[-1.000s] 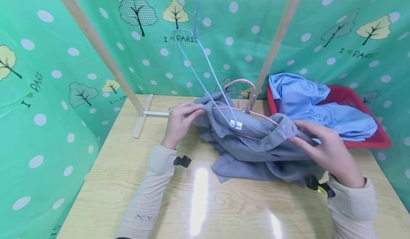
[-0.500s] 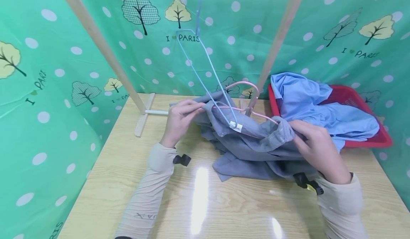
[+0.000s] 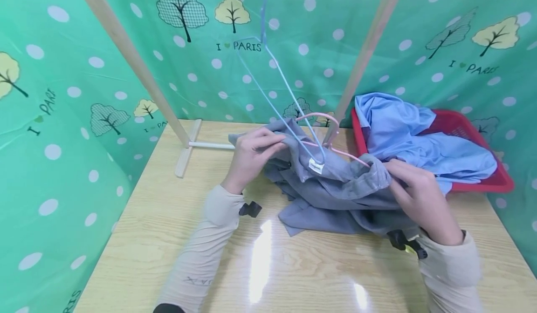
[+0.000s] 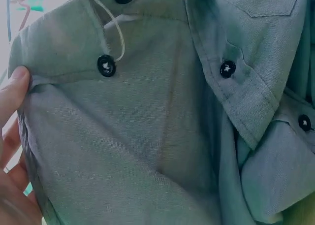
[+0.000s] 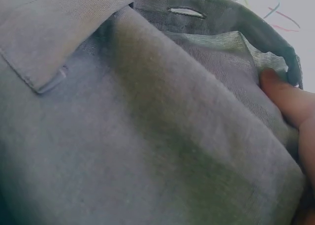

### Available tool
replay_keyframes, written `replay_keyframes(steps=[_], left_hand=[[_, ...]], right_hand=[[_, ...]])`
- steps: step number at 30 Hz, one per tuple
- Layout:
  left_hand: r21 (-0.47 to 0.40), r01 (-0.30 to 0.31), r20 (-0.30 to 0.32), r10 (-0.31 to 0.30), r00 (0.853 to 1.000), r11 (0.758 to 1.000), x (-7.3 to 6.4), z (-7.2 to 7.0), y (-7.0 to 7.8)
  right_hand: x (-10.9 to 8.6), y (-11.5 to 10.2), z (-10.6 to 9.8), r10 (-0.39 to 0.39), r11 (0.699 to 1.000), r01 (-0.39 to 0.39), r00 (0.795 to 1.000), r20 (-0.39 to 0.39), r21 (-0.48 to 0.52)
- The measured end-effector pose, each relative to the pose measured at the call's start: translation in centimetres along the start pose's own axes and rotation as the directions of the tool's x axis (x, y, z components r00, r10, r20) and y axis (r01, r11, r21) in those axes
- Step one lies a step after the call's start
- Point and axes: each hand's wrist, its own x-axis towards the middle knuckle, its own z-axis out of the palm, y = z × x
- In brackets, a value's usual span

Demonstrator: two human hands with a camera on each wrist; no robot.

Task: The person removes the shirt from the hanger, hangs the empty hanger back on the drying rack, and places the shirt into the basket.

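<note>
A grey-blue button-up shirt [image 3: 327,194] lies bunched on the table, its collar raised between the two hands. My left hand [image 3: 256,157] pinches the collar side at left; in the left wrist view the thumb presses on the cloth beside the black buttons [image 4: 106,66]. My right hand [image 3: 423,199] pinches the opposite edge, the thumb against the cloth near a buttonhole [image 5: 186,12] in the right wrist view. A pink hanger [image 3: 320,114] sits inside the collar, its hook standing out above. The lower end of a thin blue hanger [image 3: 264,26] overlaps the collar by the white label [image 3: 316,166].
The blue hanger hangs from a rack with wooden posts [image 3: 134,61] and feet [image 3: 187,150]. A red basket [image 3: 482,187] with light blue cloth [image 3: 419,140] stands at the right. Green patterned curtain [image 3: 209,89] surrounds the wooden table [image 3: 147,238].
My left hand has moved right with its side of the collar. The right hand has shifted slightly left. The pink hook sits lower, and the blue hanger's lower end has swung right.
</note>
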Motion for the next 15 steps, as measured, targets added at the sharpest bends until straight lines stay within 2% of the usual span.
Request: replay_keyframes(steps=[4, 8, 11, 15], left_hand=[[-0.016, -0.013, -0.014, 0.013, 1.0, 1.0, 0.2, 0.9, 0.4], [-0.017, -0.029, 0.004, 0.029, 1.0, 0.999, 0.3, 2.1, 0.7], [0.007, -0.045, 0.003, 0.045, 0.999, 0.999, 0.2, 2.8, 0.9], [0.048, -0.075, -0.033, 0.077, 0.996, 0.996, 0.2, 3.2, 1.0]], right_hand=[[0.1, 0.0, 0.2, -0.017, 1.0, 0.017, 1.0, -0.017, -0.004], [0.2, 0.0, 0.6, -0.007, 1.0, 0.007, 1.0, 0.004, -0.015], [0.3, 0.0, 0.9, 0.004, 1.0, -0.004, 1.0, 0.021, -0.01], [0.4, 0.0, 1.0, -0.003, 1.0, 0.003, 1.0, 0.026, 0.006]])
